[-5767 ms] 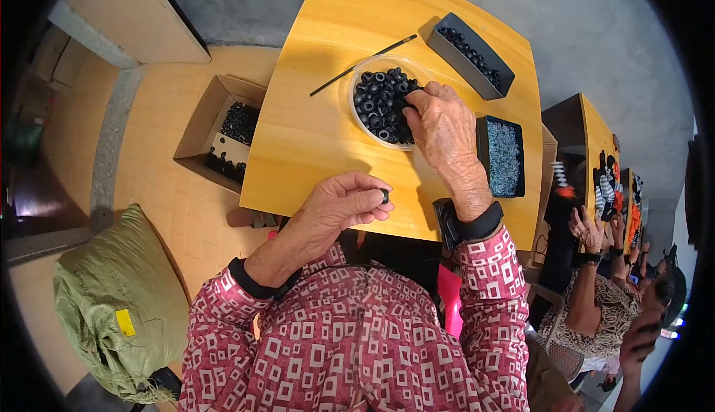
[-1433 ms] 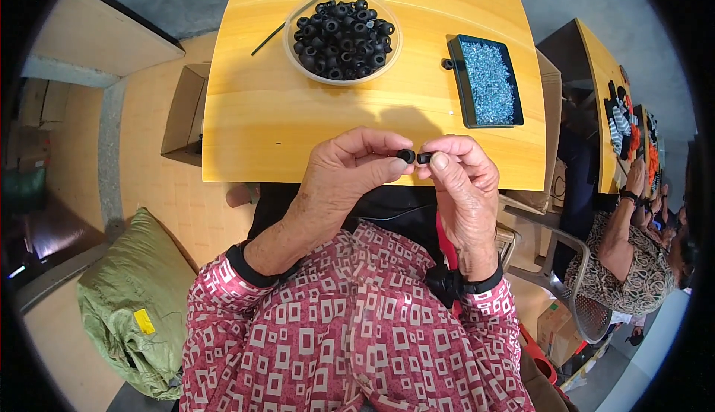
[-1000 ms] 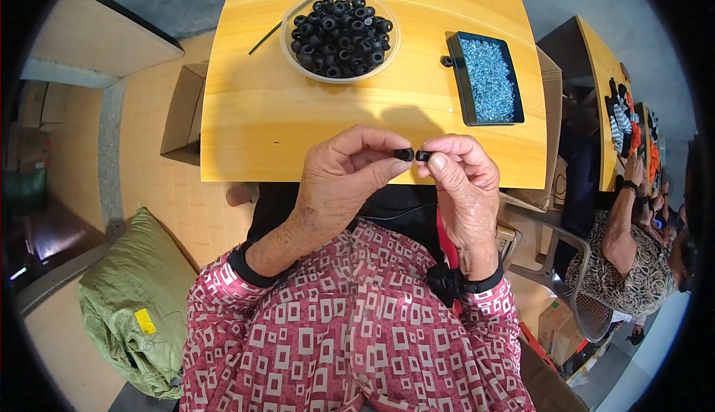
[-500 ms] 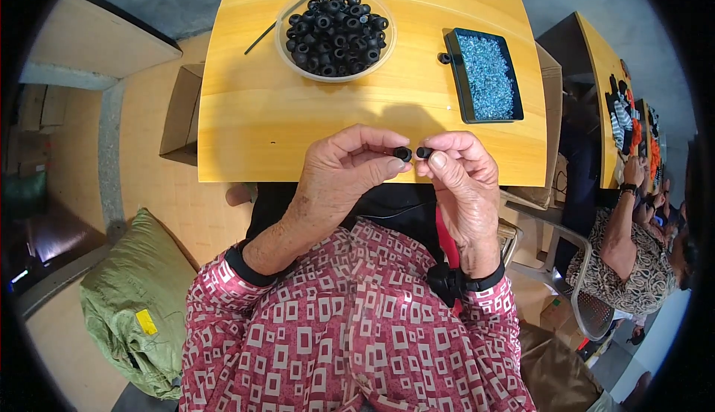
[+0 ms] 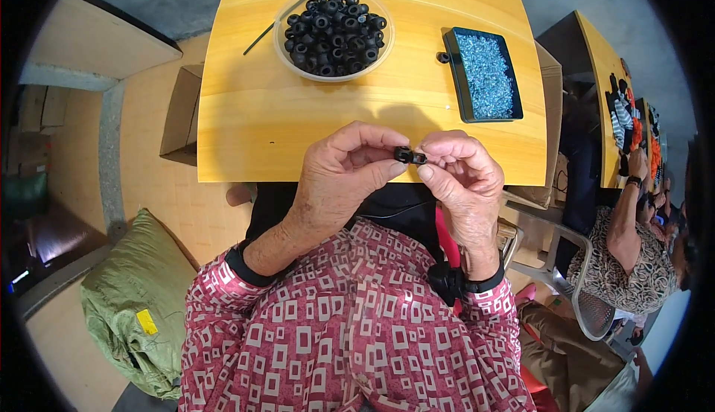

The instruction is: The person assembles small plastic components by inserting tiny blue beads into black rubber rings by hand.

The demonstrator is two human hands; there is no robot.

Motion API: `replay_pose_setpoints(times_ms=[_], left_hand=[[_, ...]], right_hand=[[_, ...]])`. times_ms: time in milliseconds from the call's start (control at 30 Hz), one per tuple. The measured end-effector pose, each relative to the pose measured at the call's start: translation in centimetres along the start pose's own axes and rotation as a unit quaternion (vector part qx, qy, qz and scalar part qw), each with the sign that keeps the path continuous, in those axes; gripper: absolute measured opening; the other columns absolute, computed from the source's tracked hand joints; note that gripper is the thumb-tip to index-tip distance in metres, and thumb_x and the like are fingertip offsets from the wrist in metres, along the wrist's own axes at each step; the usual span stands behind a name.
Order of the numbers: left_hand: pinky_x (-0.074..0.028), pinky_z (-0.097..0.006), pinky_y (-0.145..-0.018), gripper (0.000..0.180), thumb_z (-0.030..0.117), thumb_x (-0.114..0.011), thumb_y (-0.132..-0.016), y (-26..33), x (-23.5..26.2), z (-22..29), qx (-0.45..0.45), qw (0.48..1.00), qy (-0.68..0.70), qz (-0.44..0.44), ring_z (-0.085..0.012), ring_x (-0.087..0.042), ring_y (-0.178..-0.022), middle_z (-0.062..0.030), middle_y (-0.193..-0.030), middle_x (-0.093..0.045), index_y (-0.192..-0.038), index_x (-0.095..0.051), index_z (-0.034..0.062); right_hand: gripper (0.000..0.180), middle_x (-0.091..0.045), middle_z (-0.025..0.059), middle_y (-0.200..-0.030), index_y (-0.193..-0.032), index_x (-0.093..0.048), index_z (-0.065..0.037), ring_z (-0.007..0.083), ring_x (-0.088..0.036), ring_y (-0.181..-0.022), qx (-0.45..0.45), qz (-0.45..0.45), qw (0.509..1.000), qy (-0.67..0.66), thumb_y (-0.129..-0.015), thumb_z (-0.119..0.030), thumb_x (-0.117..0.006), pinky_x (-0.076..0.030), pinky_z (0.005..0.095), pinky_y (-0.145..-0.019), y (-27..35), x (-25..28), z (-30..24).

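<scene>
1. Fingertips do the work: the left hand [image 5: 339, 177] and the right hand [image 5: 462, 177] each pinch an end of a small black ring piece [image 5: 409, 156], which calls for steady, level pressure to keep the halves aligned.
2. The piece is dark, short and round, held above the near edge of the yellow table [image 5: 253, 114].
3. Similar black rings fill a clear bowl [image 5: 333, 29] farther off; a black tray of blue bits [image 5: 482, 74] lies to the right.

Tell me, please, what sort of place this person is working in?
Probably a small assembly workshop: a bowl of black rings and a tray of tiny bluish parts sit on a yellow table, and other people work at more tables to the right.
</scene>
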State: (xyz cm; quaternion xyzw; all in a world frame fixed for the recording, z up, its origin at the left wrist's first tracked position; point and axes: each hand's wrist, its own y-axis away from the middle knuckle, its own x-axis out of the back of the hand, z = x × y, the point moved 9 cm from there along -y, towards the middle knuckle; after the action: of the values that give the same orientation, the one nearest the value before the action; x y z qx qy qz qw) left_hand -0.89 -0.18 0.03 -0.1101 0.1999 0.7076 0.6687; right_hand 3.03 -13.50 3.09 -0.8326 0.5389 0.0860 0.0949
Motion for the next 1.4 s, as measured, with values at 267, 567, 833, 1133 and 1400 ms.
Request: replay_pose_setpoints(times_ms=[267,567,833,1133,1400], left_hand=[[-0.048,-0.019,-0.077,0.02,-0.003,-0.065,-0.083,0.0,-0.2,-0.5,0.027,1.0,-0.01,0.0,-0.0065,-0.058,-0.087,-0.0013,-0.094,-0.063,-0.103,-0.062,0.0009],[-0.049,-0.019,-0.078,0.022,-0.003,-0.065,-0.082,-0.1,-0.2,-0.8,0.02,1.0,0.006,0.001,-0.007,-0.06,-0.088,-0.0019,-0.095,-0.063,-0.104,-0.062,0.0002],[-0.05,-0.02,-0.08,0.022,-0.003,-0.065,-0.082,-0.2,-0.3,-0.8,0.02,1.0,0.01,0.008,-0.0082,-0.06,-0.089,-0.0033,-0.097,-0.063,-0.104,-0.061,-0.0008],[-0.049,-0.023,-0.086,0.02,-0.003,-0.063,-0.083,-1.0,1.6,-2.0,0.027,0.998,0.002,0.048,-0.0124,-0.062,-0.091,-0.0063,-0.098,-0.063,-0.103,-0.06,-0.0036],[-0.05,-0.024,-0.083,0.019,0.002,-0.061,-0.086,-1.2,2.1,-2.7,0.052,0.997,-0.004,0.056,-0.0152,-0.063,-0.091,-0.0076,-0.098,-0.064,-0.106,-0.06,-0.0004]], right_hand=[[0.016,-0.061,0.004,-0.094,-0.099,-0.063,0.002,0.0087,-0.057,-0.085,-0.021,0.035,0.999,0.027,-0.082,0.005,-0.064,-0.046,0.0213,-0.077,0.3,0.9,0.6],[0.018,-0.062,0.0025,-0.09,-0.101,-0.064,0.001,0.0083,-0.058,-0.078,-0.056,0.05,0.997,0.017,-0.083,0.001,-0.065,-0.046,0.02,-0.073,0.5,1.5,1.3],[0.014,-0.062,0.0021,-0.088,-0.098,-0.064,0.001,0.0086,-0.057,-0.079,-0.03,0.053,0.998,0.032,-0.084,0.003,-0.063,-0.047,0.0227,-0.07,0.2,1.9,1.7],[0.024,-0.056,0.0131,-0.089,-0.092,-0.061,0.0,0.0308,-0.056,-0.081,0.227,-0.048,0.771,0.594,-0.068,0.003,-0.062,-0.048,0.0359,-0.071,-1.4,-1.3,1.0],[0.025,-0.057,0.0112,-0.085,-0.097,-0.061,-0.002,0.0293,-0.058,-0.077,0.274,0.022,0.74,0.614,-0.073,-0.002,-0.063,-0.049,0.0354,-0.067,-1.7,0.1,-3.5]])
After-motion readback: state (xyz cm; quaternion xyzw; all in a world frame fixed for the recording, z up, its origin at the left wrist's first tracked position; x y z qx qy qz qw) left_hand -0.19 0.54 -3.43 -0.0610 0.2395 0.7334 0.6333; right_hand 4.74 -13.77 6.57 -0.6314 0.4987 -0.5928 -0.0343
